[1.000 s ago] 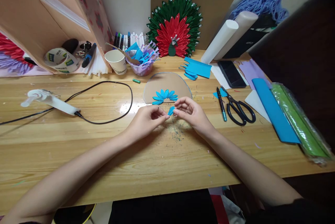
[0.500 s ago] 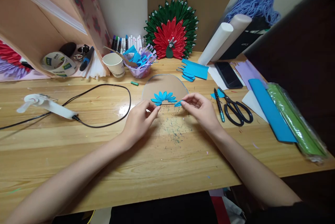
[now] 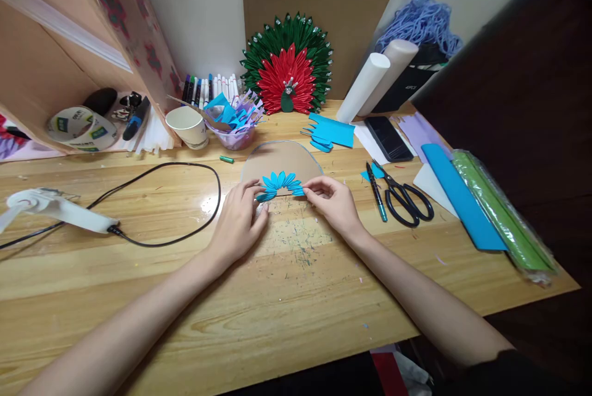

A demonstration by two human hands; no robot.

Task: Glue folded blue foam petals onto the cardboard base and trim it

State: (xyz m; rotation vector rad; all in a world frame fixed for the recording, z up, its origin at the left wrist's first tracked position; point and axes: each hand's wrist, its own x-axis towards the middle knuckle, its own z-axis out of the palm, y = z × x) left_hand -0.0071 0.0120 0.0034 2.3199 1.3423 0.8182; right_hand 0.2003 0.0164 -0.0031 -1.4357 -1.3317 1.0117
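Note:
A half-round piece of brown cardboard [image 3: 282,158] lies flat on the wooden table [image 3: 277,297]. A fan of blue paper petals [image 3: 280,182] sits along its near edge. My right hand [image 3: 330,202] pinches a small blue petal against the right end of the fan. My left hand [image 3: 240,220] rests on the table with its fingers stretched out, the fingertips touching the cardboard and the left end of the fan.
A glue gun [image 3: 55,211] with a black cord [image 3: 185,198] lies at the left. Scissors [image 3: 404,198] and a pen [image 3: 377,192] lie right of my hands. Blue and green paper rolls [image 3: 481,205], a phone [image 3: 388,137], a paper cup [image 3: 189,126] and a finished peacock fan [image 3: 287,66] stand further back.
Both hands moved away from me to the cardboard. The blue petal, held in the air between both hands, is now pressed at the fan's right end by the right hand alone.

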